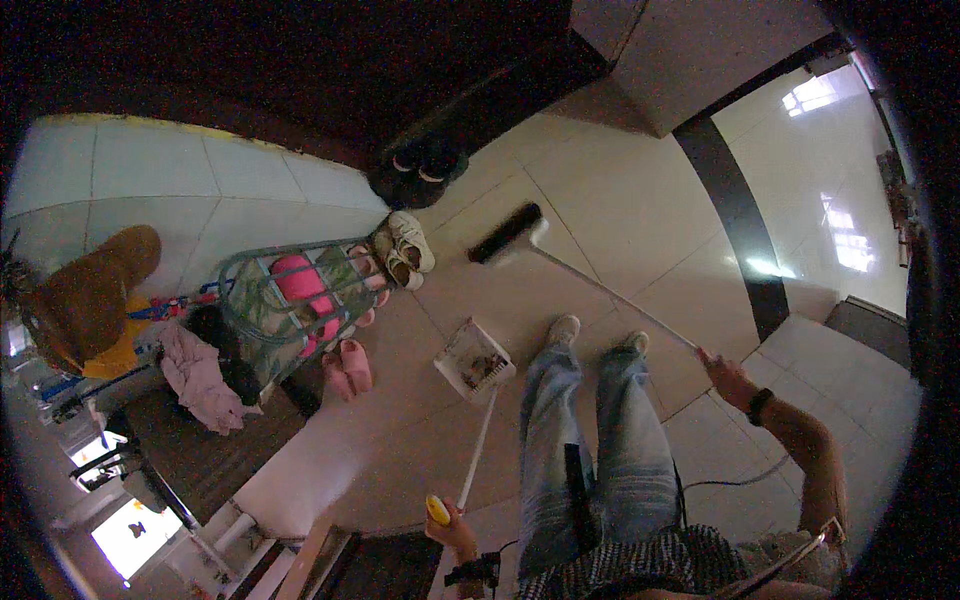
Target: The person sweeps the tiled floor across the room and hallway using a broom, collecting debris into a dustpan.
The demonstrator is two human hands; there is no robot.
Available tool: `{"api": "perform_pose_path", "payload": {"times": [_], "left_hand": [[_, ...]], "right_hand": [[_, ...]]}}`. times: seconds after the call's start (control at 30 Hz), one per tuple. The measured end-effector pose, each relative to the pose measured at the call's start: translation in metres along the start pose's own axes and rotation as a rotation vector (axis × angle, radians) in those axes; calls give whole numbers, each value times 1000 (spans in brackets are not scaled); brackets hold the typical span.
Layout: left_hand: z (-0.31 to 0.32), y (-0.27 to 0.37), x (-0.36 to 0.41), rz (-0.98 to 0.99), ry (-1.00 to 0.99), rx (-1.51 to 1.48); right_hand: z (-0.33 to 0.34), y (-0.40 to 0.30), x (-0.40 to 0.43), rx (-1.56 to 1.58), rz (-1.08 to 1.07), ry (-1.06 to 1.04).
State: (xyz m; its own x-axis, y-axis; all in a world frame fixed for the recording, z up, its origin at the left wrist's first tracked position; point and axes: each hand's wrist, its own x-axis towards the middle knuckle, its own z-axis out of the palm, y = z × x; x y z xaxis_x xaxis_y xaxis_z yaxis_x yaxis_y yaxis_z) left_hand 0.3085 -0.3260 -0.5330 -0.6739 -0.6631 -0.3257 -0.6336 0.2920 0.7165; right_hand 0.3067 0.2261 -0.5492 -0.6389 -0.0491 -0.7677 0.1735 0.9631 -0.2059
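My right hand [727, 379] is closed around the upper end of a long-handled broom [611, 292]. The broom's dark-bristled head [508, 232] lies on the tiled floor ahead of my feet, slightly blurred. My left hand [452, 529] grips the long white handle of a dustpan [480, 450], near its yellow end [437, 510]. The white pan [474, 360] rests on the floor left of my feet, with dark debris inside. Broom head and pan are apart.
A metal rack [300, 292] with clothes and footwear stands at the left. Beside it are pink slippers [347, 370] and pale sneakers [407, 247]; dark shoes [420, 172] sit farther off. A cabinet-like block [660, 67] is at the top right. A cable [742, 480] lies right of my legs.
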Motion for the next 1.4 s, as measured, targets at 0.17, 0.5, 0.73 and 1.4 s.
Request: {"api": "perform_pose_path", "payload": {"times": [0.17,0.5,0.73,1.4], "left_hand": [[0,0,-2,-15,-23,-22],[-6,36,17,51,-119,208],[1,54,46,180,-278,167],[37,31,88,338,-216,163]], "right_hand": [[-29,23,-69,-62,135,-105],[1,28,-134,805,767,311],[92,93,-25,803,691,545],[167,-137,-183,1570,535,299]]}}
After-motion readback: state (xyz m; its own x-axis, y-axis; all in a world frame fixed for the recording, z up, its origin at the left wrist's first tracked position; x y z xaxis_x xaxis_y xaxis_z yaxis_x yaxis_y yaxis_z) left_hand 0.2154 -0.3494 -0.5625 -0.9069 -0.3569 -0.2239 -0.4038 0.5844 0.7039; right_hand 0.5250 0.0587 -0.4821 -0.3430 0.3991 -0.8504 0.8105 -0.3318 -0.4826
